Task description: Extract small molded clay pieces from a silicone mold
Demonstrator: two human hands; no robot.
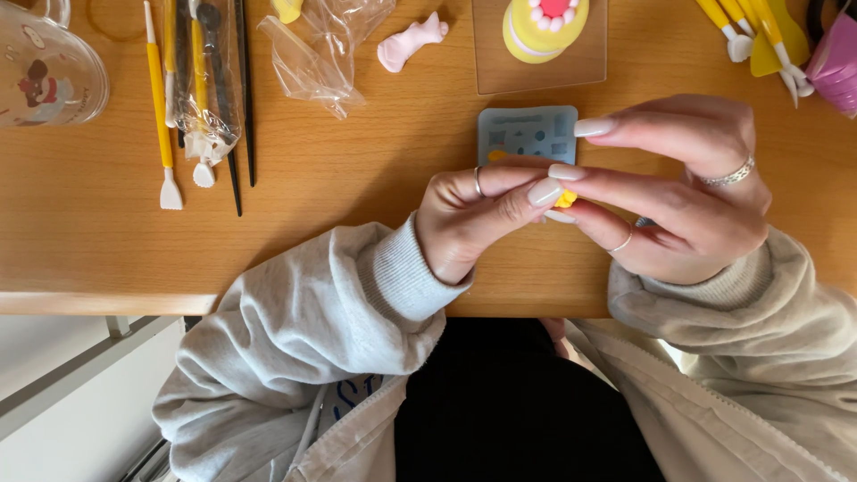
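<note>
Grey sweatshirt sleeves (295,330) fill the near edge of the view, their ribbed cuffs pushed up at both wrists, with a dark lap between them. Above the sleeves, the two hands meet over the front part of a wooden table (80,232). Her left hand (469,219) is curled closed, thumb and bent fingers pinching a small yellow piece of clay (566,198), and a thin ring shows on one finger. From the other side the right hand (687,192) closes on the same yellow piece with its long pale-nailed fingertips, its forefinger stretched out above; it wears a wide silver ring and a thinner one. Only a sliver of the clay shows between the fingers, so its shape cannot be told. Just behind the fingertips, flat on the table, lies a pale blue silicone mould (527,134) with small shaped hollows, one of them filled yellow. Farther back sits a clear square sheet (580,67) carrying a little yellow clay cake (540,27) topped in pink and white. To its left lies a small pink clay figure (406,43), then a crumpled clear plastic bag (317,54). Over at the left stand yellow-handled sculpting tools (161,98) and black thin tools (243,98), some in a clear sleeve, and a glass mug (45,71) with a cartoon print at the corner. More yellow tools (750,27) lie at the far right, beside a purple object (835,62) cut off by the edge.
</note>
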